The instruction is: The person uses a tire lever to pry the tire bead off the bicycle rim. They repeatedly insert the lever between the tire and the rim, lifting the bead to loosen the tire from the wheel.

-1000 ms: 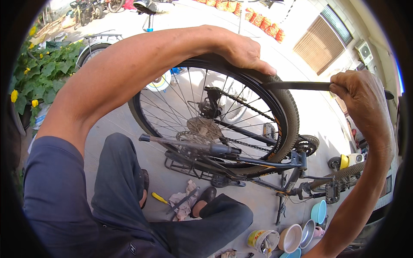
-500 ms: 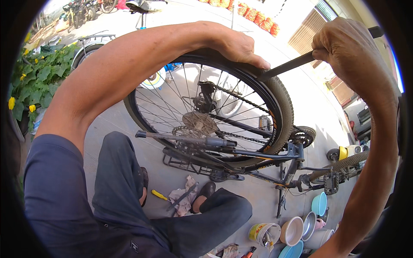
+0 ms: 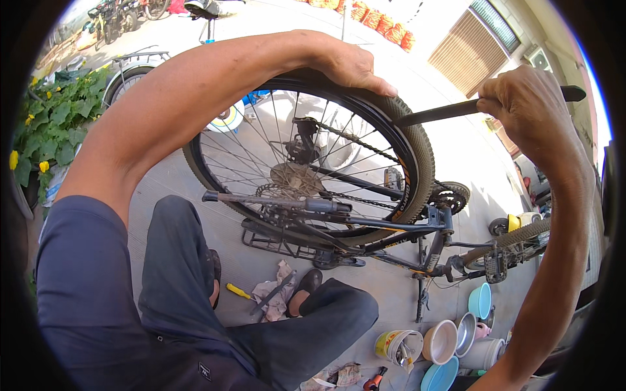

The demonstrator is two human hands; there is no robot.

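A bicycle lies tipped before me, its rear wheel (image 3: 306, 163) with black rim and knobbly tyre (image 3: 420, 153) facing up. My left hand (image 3: 352, 67) is wrapped over the far top of the tyre, thumb stretched along it; its other fingers are hidden behind the tyre. In my right fist (image 3: 525, 104) is a flat dark tyre lever (image 3: 450, 112). The lever's tip sits at the tyre's edge against the rim, just right of my left thumb. Its rounded other end sticks out beyond my fist.
The bicycle frame (image 3: 411, 228) and front wheel (image 3: 515, 241) stretch right. Near my feet lie a yellow-handled tool (image 3: 238, 290) and a rag (image 3: 274, 300) with a dark bar on it. Basins (image 3: 480, 300) and a bucket (image 3: 394, 345) stand lower right; leafy plants (image 3: 62, 124) grow left.
My right hand has lowered the lever's outer end, so the lever lies flatter while its tip stays at the rim. My left hand keeps its hold on the tyre. The view has shifted slightly.
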